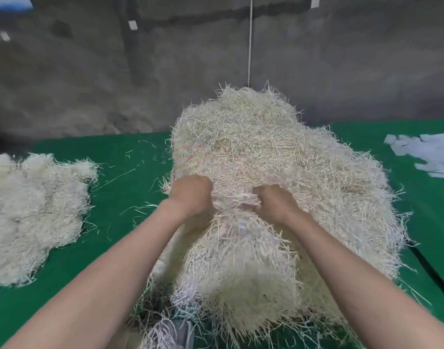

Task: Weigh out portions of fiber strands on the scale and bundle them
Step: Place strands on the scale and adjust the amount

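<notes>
Green table cover (130,157), grey concrete wall (90,71) behind. Tall heap of fiber strands (266,152) centre; flatter pile (34,210) at left. On the heap's near face, left hand (190,195) and right hand (276,202) curl round one tuft (233,199).

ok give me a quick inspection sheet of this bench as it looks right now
surface: green table cover, bare between the piles.
job's things: tall fiber pile in the centre; flatter fiber heap at left; scale not seen.
clutter: loose strands scattered on the green; pale paper-like scraps far right.
grips: left hand and right hand both curled into the fiber pile's near slope, gripping strands.
cables: black cable along the right edge; thin white cord down the wall.
surroundings: grey concrete wall behind.
</notes>
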`<state>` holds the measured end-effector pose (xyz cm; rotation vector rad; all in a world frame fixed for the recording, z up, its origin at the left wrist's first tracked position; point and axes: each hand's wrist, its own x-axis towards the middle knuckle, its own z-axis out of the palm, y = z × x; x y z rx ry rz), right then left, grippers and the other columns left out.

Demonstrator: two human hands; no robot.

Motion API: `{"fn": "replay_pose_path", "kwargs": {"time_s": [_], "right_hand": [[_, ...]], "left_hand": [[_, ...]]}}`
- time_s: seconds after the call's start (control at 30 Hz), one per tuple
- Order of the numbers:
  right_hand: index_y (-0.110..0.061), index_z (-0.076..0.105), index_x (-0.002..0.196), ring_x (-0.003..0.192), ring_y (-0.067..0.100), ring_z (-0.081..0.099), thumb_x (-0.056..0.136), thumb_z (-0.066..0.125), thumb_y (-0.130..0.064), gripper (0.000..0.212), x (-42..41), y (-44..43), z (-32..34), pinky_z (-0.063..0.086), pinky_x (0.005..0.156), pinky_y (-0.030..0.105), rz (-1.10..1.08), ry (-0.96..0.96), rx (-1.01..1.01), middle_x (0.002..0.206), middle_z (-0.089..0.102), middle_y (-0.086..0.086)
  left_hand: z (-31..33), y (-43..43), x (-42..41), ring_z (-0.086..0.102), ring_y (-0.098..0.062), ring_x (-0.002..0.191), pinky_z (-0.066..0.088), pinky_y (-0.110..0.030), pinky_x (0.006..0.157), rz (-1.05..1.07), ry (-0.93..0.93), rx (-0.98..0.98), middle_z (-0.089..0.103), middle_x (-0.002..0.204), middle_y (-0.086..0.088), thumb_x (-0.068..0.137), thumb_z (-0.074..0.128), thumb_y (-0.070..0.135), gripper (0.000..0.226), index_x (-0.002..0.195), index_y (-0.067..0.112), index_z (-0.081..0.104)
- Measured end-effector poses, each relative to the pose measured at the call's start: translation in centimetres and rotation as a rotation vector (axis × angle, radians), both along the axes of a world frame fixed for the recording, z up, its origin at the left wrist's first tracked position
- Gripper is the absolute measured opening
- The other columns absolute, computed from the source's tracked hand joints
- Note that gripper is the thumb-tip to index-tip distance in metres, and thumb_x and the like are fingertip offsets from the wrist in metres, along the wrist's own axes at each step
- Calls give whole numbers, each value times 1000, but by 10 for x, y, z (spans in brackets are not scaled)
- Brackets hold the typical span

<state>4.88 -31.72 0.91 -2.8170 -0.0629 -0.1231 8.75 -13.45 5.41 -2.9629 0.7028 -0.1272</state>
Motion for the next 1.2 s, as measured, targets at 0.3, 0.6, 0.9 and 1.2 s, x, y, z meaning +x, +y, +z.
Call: {"fn": "replay_pose_path", "kwargs": {"time_s": [0.3,0.6,0.9,1.2], "right_hand": [[-19,55,97,81,19,58,83,41,5,31,-12,-28,-26,47,82,30,-95,-18,-117,80,56,-4],[-21,46,104,88,17,56,84,63,-28,27,-30,-36,-21,41,70,28,-79,217,-39,94,58,-7],[-8,65,78,61,7,63,77,66,-46,37,-26,19,102,48,58,20,-1,-164,592,75,69,5],[-4,57,89,55,11,61,89,58,-6,2,-10,96,45,54,77,39,204,266,1017,60,63,-2]], "left_hand": [[-19,15,20,58,-26,67,49,-36,60,113,-117,-428,56,62,-1,73,42,-12,28,63,12,53],[5,51,28,56,-17,64,46,-25,57,326,-38,-656,67,107,-16,85,51,-8,27,104,3,67],[16,26,6,61,-17,67,48,-20,55,209,23,-860,69,96,-14,91,57,7,13,99,6,68],[57,18,-25,58,-15,69,46,-27,67,111,861,-1987,65,91,-14,88,48,5,14,88,1,61]]}}
